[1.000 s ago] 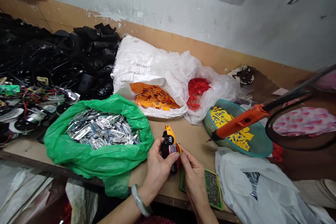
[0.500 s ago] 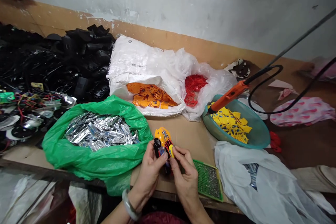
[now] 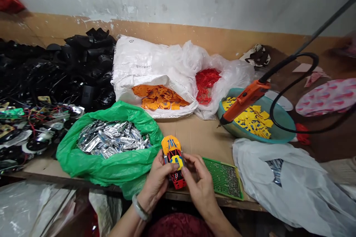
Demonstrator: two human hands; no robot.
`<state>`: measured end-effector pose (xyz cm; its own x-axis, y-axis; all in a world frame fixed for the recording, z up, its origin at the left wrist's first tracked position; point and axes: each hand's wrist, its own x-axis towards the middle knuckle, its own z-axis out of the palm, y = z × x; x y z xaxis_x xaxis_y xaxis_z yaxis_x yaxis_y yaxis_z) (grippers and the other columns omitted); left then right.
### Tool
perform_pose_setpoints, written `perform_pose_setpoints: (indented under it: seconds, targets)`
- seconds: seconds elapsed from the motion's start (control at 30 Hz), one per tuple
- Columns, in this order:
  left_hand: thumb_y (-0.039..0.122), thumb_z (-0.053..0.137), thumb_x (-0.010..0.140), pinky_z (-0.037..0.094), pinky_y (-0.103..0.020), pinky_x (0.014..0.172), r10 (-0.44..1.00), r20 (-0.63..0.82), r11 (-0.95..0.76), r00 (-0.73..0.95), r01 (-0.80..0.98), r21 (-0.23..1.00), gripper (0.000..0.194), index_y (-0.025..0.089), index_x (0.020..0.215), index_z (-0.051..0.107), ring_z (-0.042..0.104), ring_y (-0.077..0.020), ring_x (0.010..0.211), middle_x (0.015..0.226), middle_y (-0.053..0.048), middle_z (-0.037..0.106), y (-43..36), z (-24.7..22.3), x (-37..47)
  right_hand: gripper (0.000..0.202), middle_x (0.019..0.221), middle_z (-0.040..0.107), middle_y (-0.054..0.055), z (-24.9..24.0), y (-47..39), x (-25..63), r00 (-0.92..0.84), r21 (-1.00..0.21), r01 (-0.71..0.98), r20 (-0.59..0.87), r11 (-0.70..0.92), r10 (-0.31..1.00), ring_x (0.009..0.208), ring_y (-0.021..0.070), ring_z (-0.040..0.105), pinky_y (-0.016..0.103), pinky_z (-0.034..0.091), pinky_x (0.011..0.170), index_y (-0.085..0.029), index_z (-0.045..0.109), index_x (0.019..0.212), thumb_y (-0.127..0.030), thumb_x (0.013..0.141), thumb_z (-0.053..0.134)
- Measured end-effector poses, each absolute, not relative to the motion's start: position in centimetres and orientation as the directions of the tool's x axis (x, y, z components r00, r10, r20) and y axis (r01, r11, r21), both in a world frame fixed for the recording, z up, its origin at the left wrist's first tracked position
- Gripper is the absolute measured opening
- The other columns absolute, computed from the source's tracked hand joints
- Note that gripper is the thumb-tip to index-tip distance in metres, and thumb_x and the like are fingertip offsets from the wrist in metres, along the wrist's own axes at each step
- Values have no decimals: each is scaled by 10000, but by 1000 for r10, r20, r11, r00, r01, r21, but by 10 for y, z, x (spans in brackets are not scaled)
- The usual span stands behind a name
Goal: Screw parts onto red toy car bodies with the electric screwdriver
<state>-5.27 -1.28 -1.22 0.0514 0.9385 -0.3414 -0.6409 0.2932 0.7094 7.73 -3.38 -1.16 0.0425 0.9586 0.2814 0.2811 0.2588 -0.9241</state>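
Both my hands grip a toy car (image 3: 172,146) just above the front edge of the cardboard-covered table. Its hood is orange with blue marks, the cabin frame red, and a yellow panel (image 3: 178,160) covers the roof. My left hand (image 3: 158,174) holds the car's left side, the thumb resting by the yellow panel. On the other side, my right hand (image 3: 198,177) has its fingers and thumb against the car's right flank. Close to my right hand lies a green perforated tray (image 3: 215,181) with many small screws.
Left of my hands sits a green bag (image 3: 111,176) of silvery parts. Behind are a white sack (image 3: 139,55) of orange pieces and a clear bag of red parts (image 3: 205,85). An orange electric screwdriver (image 3: 246,100) hangs over a teal basin (image 3: 286,126) of yellow pieces.
The toy car has turned so its top faces me more squarely, with the red rear showing. The yellow panel now lies across the roof. The hanging screwdriver appears lower and further right.
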Motion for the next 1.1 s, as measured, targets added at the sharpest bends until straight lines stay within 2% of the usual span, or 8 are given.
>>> perform_pose_setpoints:
  seconds: [0.1, 0.17, 0.27, 0.43, 0.67, 0.83, 0.97, 1.1]
  targets:
    - [120, 819, 572, 511, -266, 723, 936, -327, 331, 130, -643, 691, 535, 151, 1070, 626, 636, -156, 760, 901, -40, 725, -13, -11, -55, 259, 1088, 709, 101, -5, -29, 80, 78, -995, 85, 65, 58, 995, 985, 247, 690, 345, 587, 816, -212, 687, 1116, -318, 883, 640]
    - [117, 821, 568, 508, -268, 734, 931, -326, 350, 162, -648, 677, 554, 153, 1085, 625, 643, -160, 775, 919, -46, 727, -13, -11, -55, 325, 1079, 732, 106, -1, -25, 81, 27, -997, -38, -68, -67, 997, 968, 252, 709, 341, 600, 793, -197, 668, 1123, -388, 860, 673]
    - [117, 824, 566, 505, -267, 738, 929, -317, 361, 190, -654, 665, 571, 159, 1099, 624, 650, -170, 799, 928, -46, 727, -13, -12, -54, 378, 1017, 758, 98, 3, -19, 83, -38, -981, -111, -153, -157, 987, 916, 255, 727, 351, 603, 775, -188, 661, 1087, -435, 808, 726]
    - [139, 844, 577, 512, -292, 776, 923, -310, 382, 226, -629, 677, 587, 168, 1120, 620, 671, -201, 851, 972, -54, 734, -16, -12, -52, 382, 979, 758, 93, 4, -17, 87, -29, -986, -66, -153, -155, 988, 902, 248, 714, 325, 581, 746, -172, 666, 1046, -424, 771, 750]
    - [167, 860, 619, 517, -337, 867, 905, -293, 426, 309, -642, 638, 565, 180, 1136, 634, 694, -250, 963, 998, -67, 749, -17, -11, -50, 400, 765, 720, 32, 4, -17, 91, 14, -980, -24, -196, -196, 980, 679, 190, 659, 265, 518, 597, -161, 664, 1007, -441, 740, 767]
    - [362, 799, 739, 527, -396, 921, 886, -336, 459, 319, -701, 546, 377, 163, 1044, 702, 701, -283, 999, 978, -89, 764, -14, -13, -48, 421, 725, 685, 7, 10, -16, 93, 23, -973, -43, -226, -225, 974, 649, 172, 639, 264, 528, 598, -166, 666, 992, -452, 710, 789]
    - [485, 781, 748, 531, -421, 926, 890, -342, 449, 300, -703, 551, 473, 158, 1082, 708, 699, -306, 1016, 990, -105, 768, -13, -14, -46, 406, 678, 646, -15, 14, -16, 92, 40, -976, -38, -216, -215, 975, 613, 161, 621, 254, 528, 557, -171, 671, 974, -432, 692, 804]
    - [371, 867, 682, 520, -385, 907, 898, -293, 440, 328, -651, 619, 524, 159, 1124, 683, 702, -286, 979, 996, -104, 762, -13, -12, -45, 394, 684, 648, -11, 15, -16, 92, 53, -980, -17, -199, -198, 979, 605, 158, 613, 244, 513, 536, -168, 676, 962, -414, 682, 805]
